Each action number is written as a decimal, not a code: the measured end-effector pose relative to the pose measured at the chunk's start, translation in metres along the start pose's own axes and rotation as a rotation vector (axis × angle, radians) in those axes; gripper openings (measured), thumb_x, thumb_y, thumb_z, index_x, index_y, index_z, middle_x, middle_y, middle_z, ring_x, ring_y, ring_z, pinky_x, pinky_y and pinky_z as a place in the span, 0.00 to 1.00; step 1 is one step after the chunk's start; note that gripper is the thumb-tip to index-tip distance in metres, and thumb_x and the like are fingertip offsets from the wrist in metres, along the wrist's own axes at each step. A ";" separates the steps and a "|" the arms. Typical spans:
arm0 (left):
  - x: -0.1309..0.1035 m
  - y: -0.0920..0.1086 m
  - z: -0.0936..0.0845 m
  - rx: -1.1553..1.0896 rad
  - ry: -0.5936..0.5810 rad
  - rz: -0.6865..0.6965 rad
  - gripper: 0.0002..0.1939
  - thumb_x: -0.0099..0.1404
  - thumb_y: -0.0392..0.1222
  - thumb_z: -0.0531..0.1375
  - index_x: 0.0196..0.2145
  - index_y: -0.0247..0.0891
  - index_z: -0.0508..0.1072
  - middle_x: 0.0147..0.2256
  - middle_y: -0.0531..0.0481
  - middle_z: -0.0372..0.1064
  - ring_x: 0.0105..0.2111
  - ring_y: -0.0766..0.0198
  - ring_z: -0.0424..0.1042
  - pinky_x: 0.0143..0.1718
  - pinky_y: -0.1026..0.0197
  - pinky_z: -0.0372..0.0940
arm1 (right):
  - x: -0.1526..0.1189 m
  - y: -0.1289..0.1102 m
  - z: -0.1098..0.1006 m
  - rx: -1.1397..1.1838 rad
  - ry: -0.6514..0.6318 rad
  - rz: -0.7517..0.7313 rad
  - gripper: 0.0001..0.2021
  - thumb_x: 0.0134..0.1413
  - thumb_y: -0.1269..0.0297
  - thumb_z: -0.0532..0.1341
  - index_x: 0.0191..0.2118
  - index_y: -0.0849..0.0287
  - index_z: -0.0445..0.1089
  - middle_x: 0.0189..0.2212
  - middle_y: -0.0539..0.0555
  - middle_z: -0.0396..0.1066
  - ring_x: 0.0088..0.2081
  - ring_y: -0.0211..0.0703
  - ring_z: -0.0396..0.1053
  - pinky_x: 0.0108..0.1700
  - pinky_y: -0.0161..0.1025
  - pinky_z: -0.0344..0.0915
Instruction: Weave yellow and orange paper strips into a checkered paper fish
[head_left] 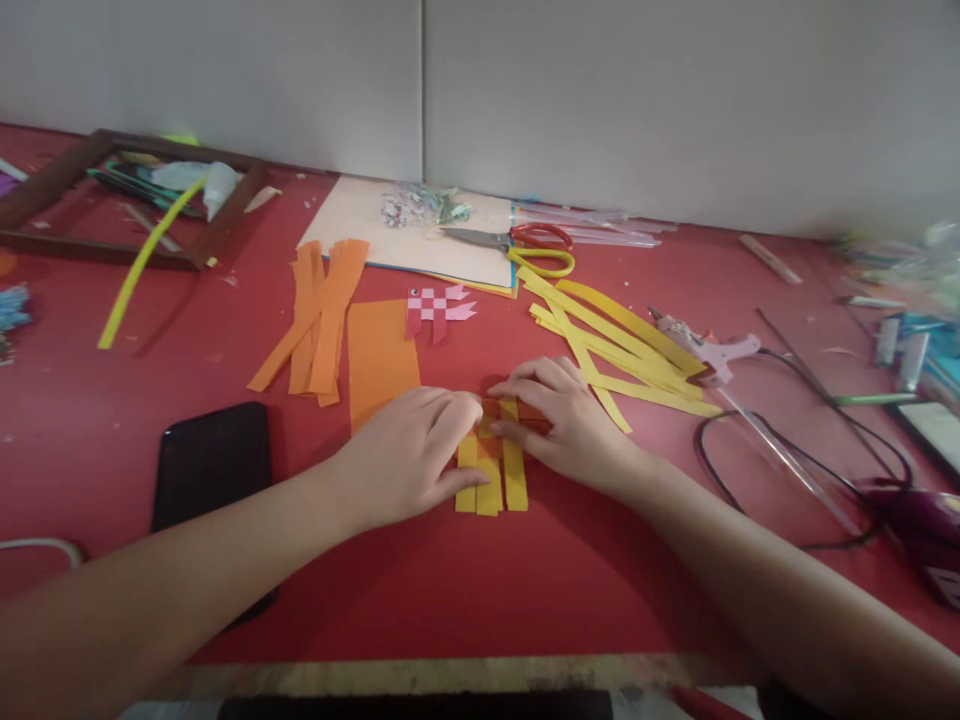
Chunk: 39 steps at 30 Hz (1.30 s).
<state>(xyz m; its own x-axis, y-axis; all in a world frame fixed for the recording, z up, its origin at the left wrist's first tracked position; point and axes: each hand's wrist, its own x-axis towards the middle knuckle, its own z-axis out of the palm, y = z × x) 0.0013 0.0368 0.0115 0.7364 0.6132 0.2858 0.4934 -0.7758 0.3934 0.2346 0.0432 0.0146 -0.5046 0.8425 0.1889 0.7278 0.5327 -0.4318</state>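
Weave: yellow and orange paper strips crossing one another; it lies on the red table [450, 610], near the middle, partly covered by both hands; three yellow ends [489, 490] point towards the person.
Left hand [420, 440]: on the weave's left side, fingers curled, thumb reaching over the yellow ends; whether it pinches the paper cannot be told.
Right hand [566, 415]: on the weave's right side, fingers bent over its far edge, thumb apart from them and lower; how firmly it grips cannot be told.
Fish [429, 303]: pink and white checked paper, beyond the weave; it meets the far right corner of an orange sheet [382, 350].
Loose strips: an orange pile [322, 320] left of the sheet; a yellow pile [622, 350] beyond the right hand.
Scissors [514, 241]: one red handle, one yellow; blades resting over pale paper [360, 225] near the wall.
Glue gun [716, 352]: pale pink, at the right end of the yellow pile; its dark cord loops nearby.
Phone [210, 455]: black, partly under the left forearm.
Frame [105, 248]: brown, far left, tools inside it; a bright yellow band [139, 275] crosses its near edge.
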 end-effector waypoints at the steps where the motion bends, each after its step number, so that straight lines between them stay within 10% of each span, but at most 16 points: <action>1: 0.000 0.000 0.001 0.010 0.001 0.007 0.22 0.70 0.56 0.54 0.46 0.32 0.63 0.43 0.37 0.71 0.42 0.50 0.72 0.42 0.50 0.68 | -0.001 0.002 -0.002 0.002 0.014 0.009 0.12 0.61 0.59 0.60 0.48 0.56 0.72 0.42 0.59 0.69 0.45 0.51 0.65 0.49 0.50 0.64; 39: 0.003 0.001 0.003 0.145 -0.044 0.080 0.27 0.72 0.52 0.50 0.58 0.30 0.66 0.51 0.37 0.70 0.47 0.50 0.67 0.51 0.46 0.62 | -0.001 0.007 0.004 0.034 0.035 0.048 0.04 0.56 0.66 0.64 0.38 0.58 0.71 0.36 0.55 0.71 0.40 0.48 0.65 0.46 0.47 0.63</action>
<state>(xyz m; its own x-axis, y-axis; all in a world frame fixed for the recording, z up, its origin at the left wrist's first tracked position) 0.0050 0.0374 0.0105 0.7940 0.5437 0.2719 0.4914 -0.8374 0.2394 0.2381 0.0457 0.0079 -0.4530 0.8693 0.1977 0.7343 0.4895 -0.4703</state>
